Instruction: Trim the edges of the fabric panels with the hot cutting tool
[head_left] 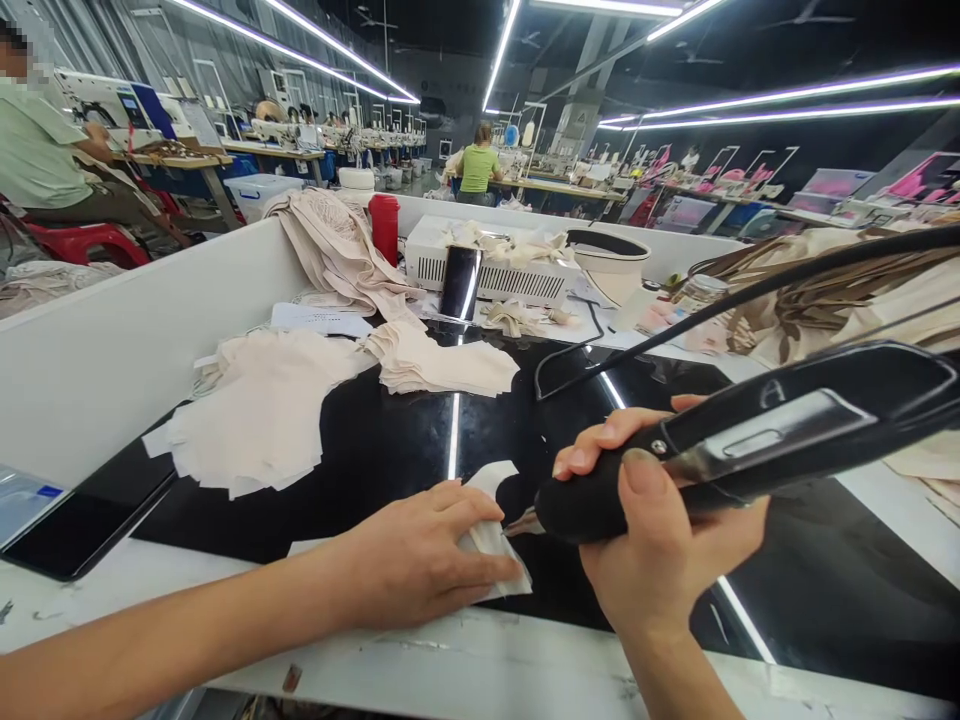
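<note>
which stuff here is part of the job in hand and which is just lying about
Likely part of the job:
black handheld tool, gripped by the right hand
pale fabric piece under the left hand
stacked fabric pieces, probably
black work surface

Probably just lying about:
red container
phone before the white vented box
flat dark device

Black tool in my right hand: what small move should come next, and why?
Perhaps ease the metal tip of the black tool slowly along the cloth piece: your right hand grips the tool with its tip at the cloth's edge, and your left hand rests on the cloth close by.
</note>
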